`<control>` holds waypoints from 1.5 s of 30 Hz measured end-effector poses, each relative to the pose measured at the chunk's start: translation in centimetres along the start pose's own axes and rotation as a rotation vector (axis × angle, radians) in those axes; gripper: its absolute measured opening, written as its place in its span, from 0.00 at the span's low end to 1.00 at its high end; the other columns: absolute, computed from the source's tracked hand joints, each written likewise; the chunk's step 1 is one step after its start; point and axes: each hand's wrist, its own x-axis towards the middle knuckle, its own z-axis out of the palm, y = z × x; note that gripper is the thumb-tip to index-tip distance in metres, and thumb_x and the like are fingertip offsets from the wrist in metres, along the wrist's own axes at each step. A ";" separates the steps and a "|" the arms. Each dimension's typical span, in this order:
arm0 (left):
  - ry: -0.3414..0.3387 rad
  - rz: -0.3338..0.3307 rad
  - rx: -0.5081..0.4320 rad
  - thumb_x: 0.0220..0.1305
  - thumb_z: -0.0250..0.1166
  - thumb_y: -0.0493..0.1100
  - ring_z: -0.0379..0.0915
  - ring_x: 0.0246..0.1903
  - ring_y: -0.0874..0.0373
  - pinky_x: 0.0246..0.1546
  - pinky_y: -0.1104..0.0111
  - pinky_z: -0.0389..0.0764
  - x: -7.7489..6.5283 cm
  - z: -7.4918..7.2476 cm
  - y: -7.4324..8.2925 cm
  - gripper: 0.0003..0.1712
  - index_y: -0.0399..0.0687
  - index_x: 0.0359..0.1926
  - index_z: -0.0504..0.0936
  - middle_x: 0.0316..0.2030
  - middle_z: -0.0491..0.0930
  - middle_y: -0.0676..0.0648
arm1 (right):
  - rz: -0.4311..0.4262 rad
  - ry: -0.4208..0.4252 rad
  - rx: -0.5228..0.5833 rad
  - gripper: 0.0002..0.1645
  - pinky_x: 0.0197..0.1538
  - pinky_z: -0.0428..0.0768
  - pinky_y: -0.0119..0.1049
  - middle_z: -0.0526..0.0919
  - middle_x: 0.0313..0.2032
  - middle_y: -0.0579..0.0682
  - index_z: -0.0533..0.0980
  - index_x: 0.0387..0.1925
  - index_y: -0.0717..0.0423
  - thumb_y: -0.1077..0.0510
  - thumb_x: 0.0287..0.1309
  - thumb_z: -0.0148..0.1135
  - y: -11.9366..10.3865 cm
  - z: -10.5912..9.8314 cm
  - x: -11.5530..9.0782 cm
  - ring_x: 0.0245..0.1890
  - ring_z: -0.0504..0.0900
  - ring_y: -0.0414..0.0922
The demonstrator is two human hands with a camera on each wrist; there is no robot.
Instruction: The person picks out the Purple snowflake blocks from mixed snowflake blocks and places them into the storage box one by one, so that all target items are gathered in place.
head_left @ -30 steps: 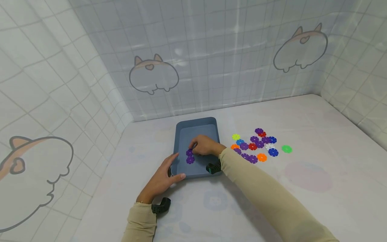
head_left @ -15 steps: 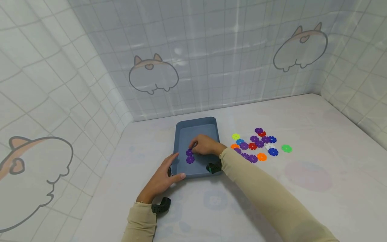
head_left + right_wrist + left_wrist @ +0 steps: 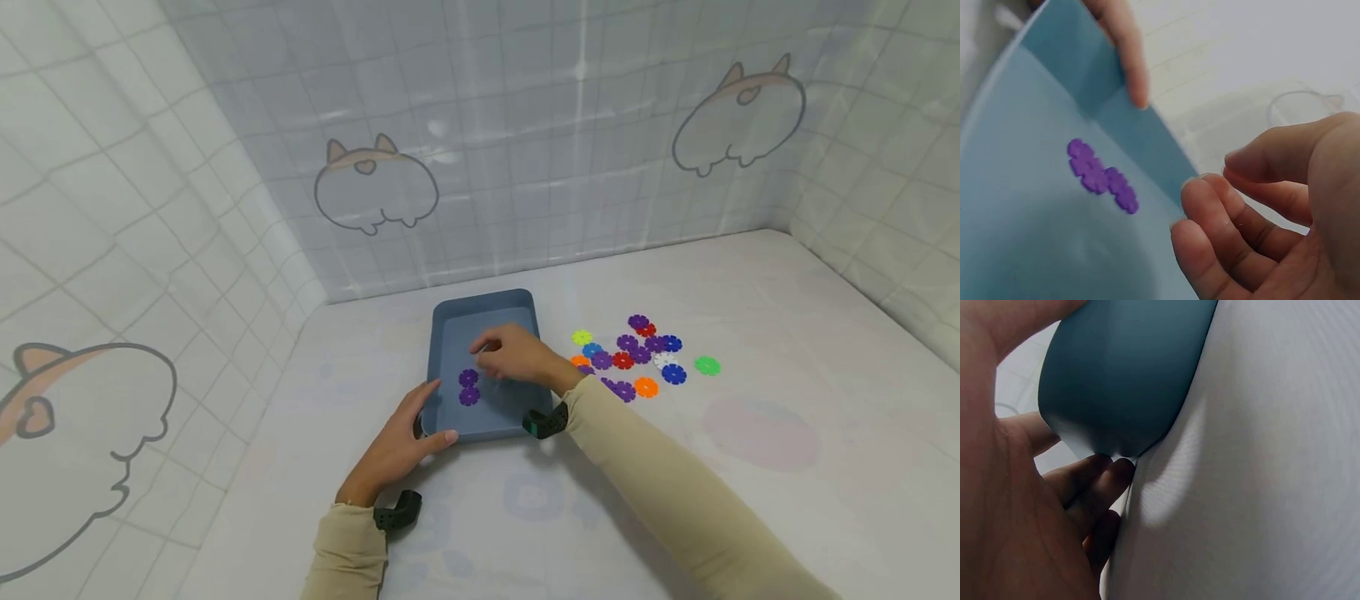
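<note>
A tray (image 3: 468,325) holds 2 purple discs (image 3: 469,395) (touching); right hand (image 3: 514,353) loose, left hand (image 3: 397,445) spread round its corner.

The smooth tray (image 3: 457,329) and purple discs (image 3: 469,396) look plastic.

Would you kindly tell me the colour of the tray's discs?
The discs are purple, clearest in the right wrist view.
</note>
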 end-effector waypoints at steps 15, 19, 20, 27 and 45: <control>0.014 -0.013 0.025 0.62 0.68 0.64 0.42 0.76 0.44 0.71 0.41 0.50 -0.2 -0.1 -0.4 0.52 0.61 0.80 0.51 0.78 0.47 0.45 | 0.049 0.133 0.123 0.17 0.45 0.83 0.41 0.85 0.45 0.58 0.81 0.55 0.56 0.56 0.68 0.62 1.0 -2.6 -4.4 0.40 0.85 0.49; 0.017 -0.009 0.029 0.62 0.68 0.64 0.42 0.76 0.44 0.71 0.41 0.50 -0.3 -0.2 -0.5 0.53 0.61 0.80 0.51 0.78 0.47 0.45 | 0.063 0.152 0.134 0.18 0.47 0.83 0.43 0.84 0.45 0.59 0.81 0.56 0.56 0.55 0.68 0.62 1.2 -3.3 -5.6 0.40 0.84 0.53; 0.017 -0.008 0.028 0.62 0.68 0.64 0.42 0.76 0.44 0.71 0.41 0.49 -0.3 -0.2 -0.5 0.53 0.61 0.80 0.51 0.78 0.47 0.45 | 0.066 0.157 0.129 0.18 0.46 0.83 0.43 0.84 0.45 0.59 0.81 0.56 0.57 0.55 0.68 0.62 1.3 -3.5 -5.9 0.41 0.84 0.52; 0.019 -0.004 0.032 0.62 0.68 0.64 0.41 0.76 0.44 0.71 0.40 0.49 -0.4 -0.3 -0.4 0.53 0.59 0.80 0.51 0.78 0.47 0.44 | 0.095 0.190 0.063 0.18 0.44 0.84 0.46 0.85 0.42 0.57 0.80 0.56 0.60 0.55 0.70 0.59 2.4 -4.8 -7.6 0.38 0.83 0.50; 0.011 0.010 0.029 0.63 0.67 0.64 0.42 0.76 0.43 0.70 0.40 0.50 -0.1 0.0 -0.1 0.52 0.59 0.80 0.52 0.78 0.47 0.44 | 0.194 0.220 0.014 0.21 0.45 0.84 0.41 0.84 0.46 0.57 0.78 0.58 0.60 0.53 0.70 0.60 6.2 -9.5 -12.7 0.40 0.83 0.51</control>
